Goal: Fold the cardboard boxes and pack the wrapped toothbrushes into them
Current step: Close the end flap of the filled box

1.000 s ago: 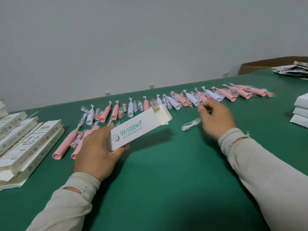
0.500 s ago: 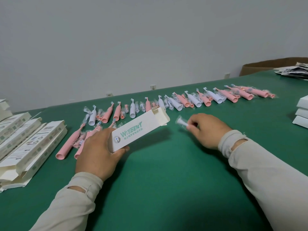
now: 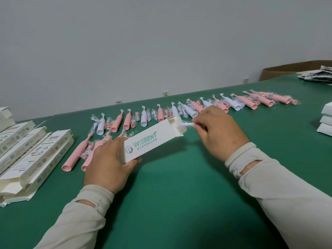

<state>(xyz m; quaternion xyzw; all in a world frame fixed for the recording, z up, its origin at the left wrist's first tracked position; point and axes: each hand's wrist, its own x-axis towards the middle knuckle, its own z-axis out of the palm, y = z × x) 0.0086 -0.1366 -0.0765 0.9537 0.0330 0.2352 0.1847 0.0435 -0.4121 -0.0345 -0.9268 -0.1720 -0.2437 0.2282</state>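
Soft even indoor light, faint shadows under the hands, mild wide-angle bending at edges, slight blur

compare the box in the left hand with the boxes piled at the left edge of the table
The held box is squared up into a tube, lifted off the table and tilted, its far end open; the piled boxes lie flat and unfolded on the table. The held box shows a plain face with a green logo; the piled ones show small printed panels. The left hand grips one; nothing touches the others. Both are white cardboard.
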